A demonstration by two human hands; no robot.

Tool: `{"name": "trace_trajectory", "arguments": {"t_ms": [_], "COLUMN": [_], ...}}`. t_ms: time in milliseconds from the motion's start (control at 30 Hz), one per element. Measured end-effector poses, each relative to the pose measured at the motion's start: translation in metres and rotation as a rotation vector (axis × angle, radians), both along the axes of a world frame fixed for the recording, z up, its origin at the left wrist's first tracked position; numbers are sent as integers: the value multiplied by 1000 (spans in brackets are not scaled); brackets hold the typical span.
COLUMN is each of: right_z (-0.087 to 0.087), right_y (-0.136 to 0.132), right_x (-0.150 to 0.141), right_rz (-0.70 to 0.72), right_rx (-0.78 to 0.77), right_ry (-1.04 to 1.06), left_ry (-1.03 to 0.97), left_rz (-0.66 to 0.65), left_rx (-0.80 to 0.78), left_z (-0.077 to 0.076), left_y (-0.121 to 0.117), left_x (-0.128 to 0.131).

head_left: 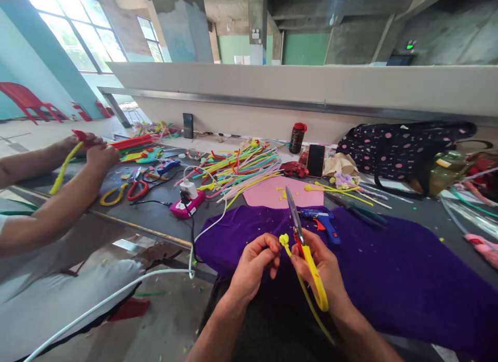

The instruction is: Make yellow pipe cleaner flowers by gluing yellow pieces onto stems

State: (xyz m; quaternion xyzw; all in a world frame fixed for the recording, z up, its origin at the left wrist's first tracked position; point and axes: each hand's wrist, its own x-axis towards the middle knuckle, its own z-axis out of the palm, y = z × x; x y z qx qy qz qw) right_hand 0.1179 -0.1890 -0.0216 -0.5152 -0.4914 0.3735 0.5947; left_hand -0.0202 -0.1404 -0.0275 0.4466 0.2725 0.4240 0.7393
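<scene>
My right hand is closed around scissors with yellow handles, blades pointing up and away. The same hand also holds a yellow pipe cleaner with a small yellow knotted tip; its tail hangs down toward my lap. Just left of that tip, my left hand has its fingers curled in a pinch, and I cannot make out whether anything is between them. Both hands are over a purple cloth at the table edge. A blue glue gun lies on the cloth beyond my right hand.
Loose coloured pipe cleaners are piled beyond a pink sheet. A magenta power strip and white cable stand at left. Further back are a bottle, a phone and a dark bag. A co-worker's hands work at far left.
</scene>
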Motion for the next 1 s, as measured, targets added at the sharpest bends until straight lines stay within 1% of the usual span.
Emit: {"name": "trace_trajectory", "arguments": {"t_ms": [133, 300, 400, 533, 700, 1000], "right_z": [-1, -2, -5, -12, -21, -20], "right_y": [1, 1, 0, 0, 0, 5], "right_x": [1, 2, 3, 4, 4, 6], "right_rz": [-3, -49, -40, -6, -31, -72], "right_rx": [-13, 15, 32, 77, 114, 107], "right_ry": [3, -18, -45, -30, -59, -24], "left_ry": [85, 152, 142, 109, 151, 104], "left_rz": [-36, 11, 29, 54, 46, 68], "left_rx": [-15, 19, 32, 29, 28, 93], "left_z": [0, -2, -2, 0, 3, 7], "left_y": [0, 0, 0, 0, -1, -2], "left_x": [-1, 4, 10, 20, 27, 27]}}
